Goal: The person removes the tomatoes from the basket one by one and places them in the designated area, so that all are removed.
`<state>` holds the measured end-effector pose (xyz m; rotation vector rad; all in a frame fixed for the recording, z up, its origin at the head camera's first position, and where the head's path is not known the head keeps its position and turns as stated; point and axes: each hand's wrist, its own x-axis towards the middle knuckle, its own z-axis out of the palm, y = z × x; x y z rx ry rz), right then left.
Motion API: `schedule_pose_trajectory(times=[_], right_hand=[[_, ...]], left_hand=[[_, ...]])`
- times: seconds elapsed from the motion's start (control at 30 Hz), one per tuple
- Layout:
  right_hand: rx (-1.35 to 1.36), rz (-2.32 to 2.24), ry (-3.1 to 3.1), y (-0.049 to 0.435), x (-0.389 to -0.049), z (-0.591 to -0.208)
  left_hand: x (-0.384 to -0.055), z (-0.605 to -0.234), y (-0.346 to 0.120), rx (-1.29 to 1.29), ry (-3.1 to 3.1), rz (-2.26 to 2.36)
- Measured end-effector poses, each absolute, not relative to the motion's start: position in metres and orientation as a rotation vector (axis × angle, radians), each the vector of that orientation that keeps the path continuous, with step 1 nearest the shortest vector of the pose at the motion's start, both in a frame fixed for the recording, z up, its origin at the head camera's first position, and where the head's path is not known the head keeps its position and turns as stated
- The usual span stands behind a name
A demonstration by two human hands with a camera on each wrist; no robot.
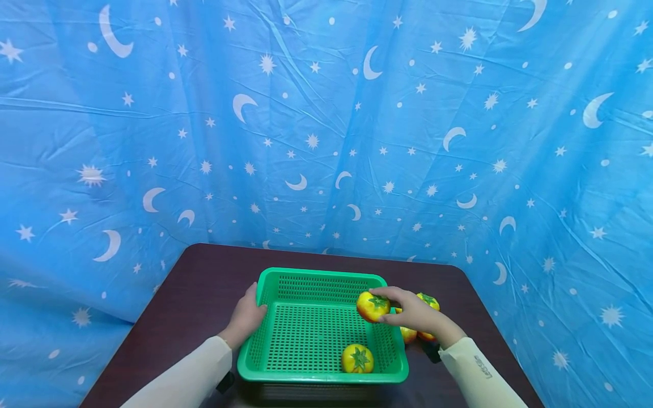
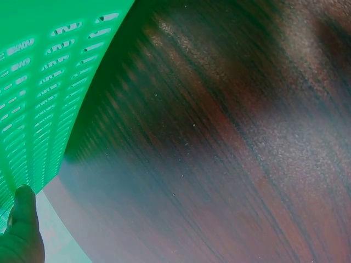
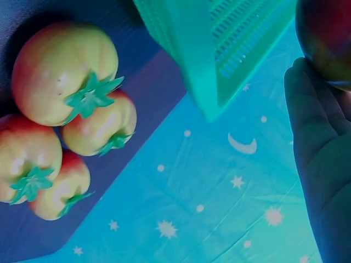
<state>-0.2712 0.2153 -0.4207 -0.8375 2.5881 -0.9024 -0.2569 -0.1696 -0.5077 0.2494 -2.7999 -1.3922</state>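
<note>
A green plastic basket (image 1: 316,379) stands on the table, its side walls and floor full of slots. My left hand (image 1: 246,318) grips its left rim, thumb over the edge; in the left wrist view a digit (image 2: 23,216) shows beside the slotted wall. My right hand (image 1: 410,310) holds a yellow-red tomato (image 1: 373,306) with a green leafy top, above the basket's right side. Part of that held tomato (image 3: 329,44) appears at the edge of the right wrist view. Another tomato (image 1: 357,358) lies inside the basket, in the near right corner.
Several more tomatoes (image 3: 66,74) sit close together on the dark brown table (image 1: 214,283), right of the basket, partly hidden behind my right hand in the head view. Blue curtains (image 1: 326,136) with white moons and stars hang behind and beside the table.
</note>
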Motion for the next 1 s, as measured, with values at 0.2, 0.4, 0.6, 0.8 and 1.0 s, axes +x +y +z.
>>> schedule_pose_trajectory(times=[0.2,0.4,0.6,0.8,1.0], right_hand=[[-0.791,-0.966,2.607,0.228,-0.267,-0.426],[-0.713,-0.993,2.658,0.241,-0.263,-0.428],[-0.596,-0.947,2.792,0.251,-0.26,-0.425],[-0.516,-0.944,2.836,0.265,-0.258,-0.425],[-0.442,-0.971,2.83,0.277,-0.254,-0.431]], left_hand=[[-0.257,-0.508,-0.17,0.248,-2.803,-1.37],[-0.257,-0.507,-0.17,0.25,-2.798,-1.395],[-0.256,-0.506,-0.17,0.244,-2.797,-1.382],[-0.256,-0.505,-0.169,0.247,-2.801,-1.384],[-0.256,-0.507,-0.17,0.252,-2.799,-1.4]])
